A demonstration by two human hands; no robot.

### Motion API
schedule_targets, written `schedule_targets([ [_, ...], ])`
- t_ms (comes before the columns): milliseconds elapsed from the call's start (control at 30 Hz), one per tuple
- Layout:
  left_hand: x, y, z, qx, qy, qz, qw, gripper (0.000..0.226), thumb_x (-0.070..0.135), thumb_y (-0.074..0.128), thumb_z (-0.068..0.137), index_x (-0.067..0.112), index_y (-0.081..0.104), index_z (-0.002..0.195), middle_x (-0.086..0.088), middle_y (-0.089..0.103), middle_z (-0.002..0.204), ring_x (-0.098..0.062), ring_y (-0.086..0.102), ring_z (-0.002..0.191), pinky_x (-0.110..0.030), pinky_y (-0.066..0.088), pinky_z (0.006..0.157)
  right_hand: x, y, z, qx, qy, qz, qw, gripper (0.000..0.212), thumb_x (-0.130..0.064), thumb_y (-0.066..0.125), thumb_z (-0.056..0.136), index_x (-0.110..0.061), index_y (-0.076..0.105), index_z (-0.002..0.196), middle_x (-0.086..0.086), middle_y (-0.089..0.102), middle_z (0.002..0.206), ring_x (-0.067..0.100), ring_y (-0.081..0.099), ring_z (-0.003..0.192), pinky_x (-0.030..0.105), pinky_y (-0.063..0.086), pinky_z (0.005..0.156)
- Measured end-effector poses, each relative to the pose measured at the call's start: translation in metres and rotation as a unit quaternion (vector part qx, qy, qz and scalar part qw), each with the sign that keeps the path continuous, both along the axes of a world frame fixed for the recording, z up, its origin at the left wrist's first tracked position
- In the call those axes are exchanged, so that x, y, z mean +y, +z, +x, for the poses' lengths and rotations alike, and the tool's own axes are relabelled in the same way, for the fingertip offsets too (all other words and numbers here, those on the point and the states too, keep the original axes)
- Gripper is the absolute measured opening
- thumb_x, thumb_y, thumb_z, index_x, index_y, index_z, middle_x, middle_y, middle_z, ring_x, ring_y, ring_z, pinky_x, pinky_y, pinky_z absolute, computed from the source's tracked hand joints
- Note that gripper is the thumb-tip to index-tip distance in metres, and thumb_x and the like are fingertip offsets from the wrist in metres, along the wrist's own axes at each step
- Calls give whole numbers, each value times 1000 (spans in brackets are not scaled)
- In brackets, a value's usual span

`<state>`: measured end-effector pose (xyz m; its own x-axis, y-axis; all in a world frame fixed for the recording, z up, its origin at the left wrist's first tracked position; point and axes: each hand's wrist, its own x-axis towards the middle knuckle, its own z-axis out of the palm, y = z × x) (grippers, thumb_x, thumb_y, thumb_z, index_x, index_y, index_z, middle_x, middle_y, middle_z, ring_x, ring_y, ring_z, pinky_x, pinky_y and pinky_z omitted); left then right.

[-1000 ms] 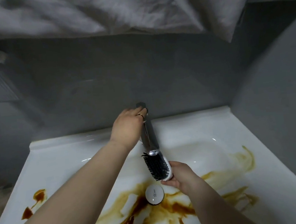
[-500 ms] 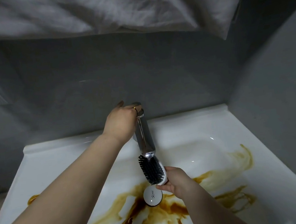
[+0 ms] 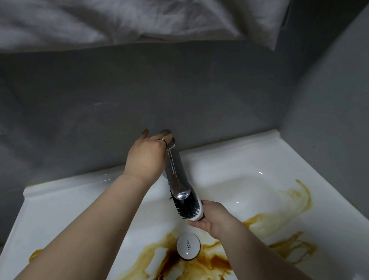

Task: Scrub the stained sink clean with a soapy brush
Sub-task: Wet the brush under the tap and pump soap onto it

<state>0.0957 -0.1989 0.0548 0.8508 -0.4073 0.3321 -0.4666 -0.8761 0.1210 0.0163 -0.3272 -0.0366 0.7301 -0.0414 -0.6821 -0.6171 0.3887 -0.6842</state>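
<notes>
Left hand (image 3: 145, 160) holding tap handle (image 3: 166, 132), right hand (image 3: 215, 222) gripping brush (image 3: 189, 207)

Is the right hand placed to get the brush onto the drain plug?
Likely yes: right hand holds the brush close by the plug, nothing between; left hand grips the tap.

My left arm runs bare from the lower left corner up and forward, with the wrist nearly straight and the back of the left hand (image 3: 145, 160) turned toward me. Its fingers curl over the top of the tap (image 3: 178, 174), one fingertip poking out past it, and one finger wears a ring. My right arm comes in bare from the bottom right. The right hand (image 3: 212, 222) sits lower and nearer me, fingers and thumb closed round the near end of the brush (image 3: 189, 205). The two hands are apart.
</notes>
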Motion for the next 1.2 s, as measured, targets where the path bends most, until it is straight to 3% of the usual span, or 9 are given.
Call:
schedule_targets([
  [233, -1, 2, -5, 0, -3, -9, 1000, 27, -2, 50, 87, 2, 63, 110, -10, 59, 123, -34, 60, 98, -35, 21, 108, -8, -3, -13, 25, 40, -20, 999, 22, 5, 44, 93, -6, 57, 79, 14, 61, 82, 22, 59, 72, 23, 55, 46],
  [367, -1, 2, -4, -2, -3, -6, 1000, 27, 2, 48, 89, 4, 61, 113, -9, 58, 126, -33, 59, 101, -34, 19, 109, -12, -5, -14, 37, 60, -32, 997, 16, 4, 46, 93, -3, 60, 89, 14, 62, 83, 23, 60, 72, 22, 54, 46],
  [533, -1, 3, -5, -4, -2, -3, 1000, 26, 3, 48, 90, 6, 61, 112, -8, 58, 125, -33, 58, 101, -33, 19, 109, -1, -3, -4, 21, 46, -21, 998, 23, 5, 45, 93, -7, 56, 77, 12, 59, 80, 22, 58, 70, 22, 55, 45],
  [700, 1, 2, -3, -5, -10, 4, 1000, 29, 4, 44, 92, 8, 58, 117, -4, 54, 130, -29, 55, 106, -27, 13, 107, 0, -5, -3, 17, 46, -32, 998, 23, 4, 45, 93, -9, 57, 79, 12, 60, 82, 22, 59, 72, 22, 55, 46],
  [800, -1, -3, -7, -15, -7, -34, 999, 33, -1, 46, 88, 5, 58, 118, -9, 56, 127, -32, 56, 106, -33, 18, 108, -8, -6, -10, 18, 45, -49, 998, 21, 6, 47, 92, -9, 59, 82, 12, 61, 83, 22, 60, 74, 23, 55, 46],
  [933, -2, -19, -22, -4, 11, -75, 997, 49, 0, 41, 89, 8, 37, 138, -9, 36, 144, -21, 34, 132, -24, 2, 109, -17, -4, -18, 16, 36, -62, 997, 14, 5, 50, 90, -3, 59, 96, 13, 62, 84, 23, 60, 73, 22, 54, 47],
  [1067, -2, -21, -24, -19, 27, -56, 998, 51, 9, 35, 94, 14, 23, 143, -2, 25, 150, -11, 22, 137, -23, -10, 107, -19, 5, -24, 0, 6, -99, 995, 24, 9, 50, 88, -4, 58, 106, 14, 61, 90, 28, 61, 81, 25, 56, 50],
  [1133, 0, -19, -26, -18, 31, -40, 999, 50, 14, 30, 96, 17, 17, 145, 1, 20, 152, -9, 17, 138, -25, -12, 107, -21, 10, -25, -34, -41, -150, 987, 31, 9, 49, 87, -7, 57, 112, 11, 59, 93, 33, 60, 93, 30, 57, 58],
  [1200, 2, -18, -31, -14, 28, -41, 999, 50, 17, 28, 98, 18, 15, 145, 2, 19, 152, -8, 16, 138, -25, -12, 107, -24, 18, -27, -86, -76, -216, 970, 34, 8, 41, 89, -11, 59, 110, 4, 58, 87, 29, 57, 90, 30, 54, 60],
])
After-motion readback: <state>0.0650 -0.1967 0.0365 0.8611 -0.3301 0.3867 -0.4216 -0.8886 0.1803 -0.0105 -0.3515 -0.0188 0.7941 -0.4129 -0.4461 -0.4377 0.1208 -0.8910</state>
